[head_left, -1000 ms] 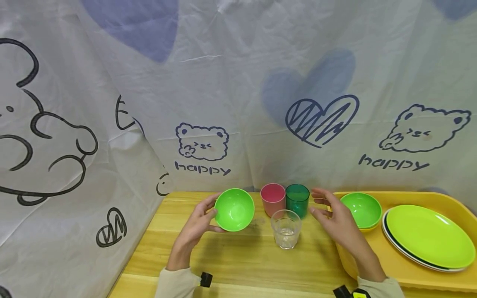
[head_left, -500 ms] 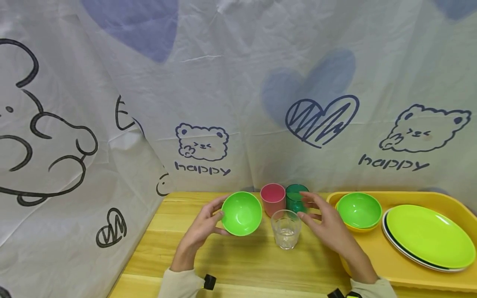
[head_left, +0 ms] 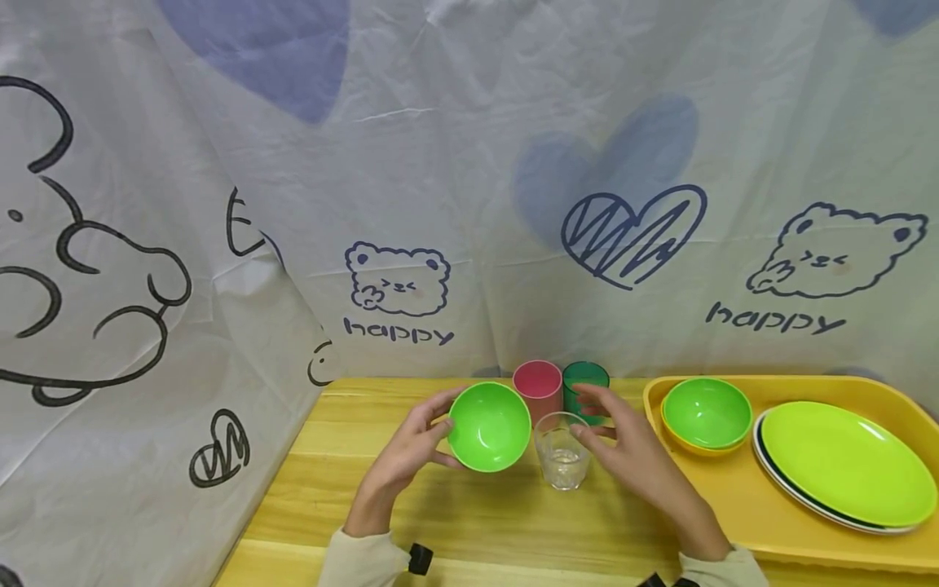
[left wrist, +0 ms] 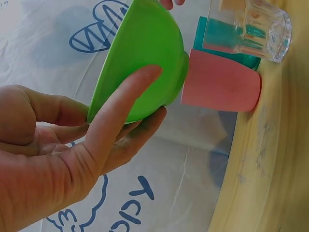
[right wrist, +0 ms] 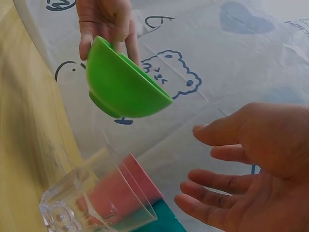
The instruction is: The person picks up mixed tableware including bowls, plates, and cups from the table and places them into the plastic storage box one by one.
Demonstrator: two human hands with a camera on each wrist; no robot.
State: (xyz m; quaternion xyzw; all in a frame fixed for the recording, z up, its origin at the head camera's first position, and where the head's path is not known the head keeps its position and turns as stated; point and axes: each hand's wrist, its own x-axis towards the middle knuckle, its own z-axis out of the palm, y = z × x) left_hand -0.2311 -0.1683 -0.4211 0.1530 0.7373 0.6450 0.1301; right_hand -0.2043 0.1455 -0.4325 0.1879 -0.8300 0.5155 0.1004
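A green bowl (head_left: 489,427) is held in the air by my left hand (head_left: 411,447), its inside tilted toward the head camera. In the left wrist view, the thumb and fingers grip the bowl's side and rim. My right hand (head_left: 632,447) hovers by the clear glass (head_left: 563,465), fingers spread and holding nothing. The right wrist view shows a gap between those fingers and the bowl. Behind the glass stand a pink cup (head_left: 538,390) and a teal cup (head_left: 584,377), side by side on the wooden table (head_left: 469,522).
At the right, a yellow tray (head_left: 814,548) holds a second green bowl (head_left: 707,413) nested in a yellow bowl (head_left: 704,448). Beside them lies a stack of plates with a lime-green plate (head_left: 847,463) on top. A printed white cloth (head_left: 484,204) hangs behind the table.
My left hand has carried the green bowl to the right and slightly closer. My right hand has moved left, away from the tray, toward the glass and the bowl.
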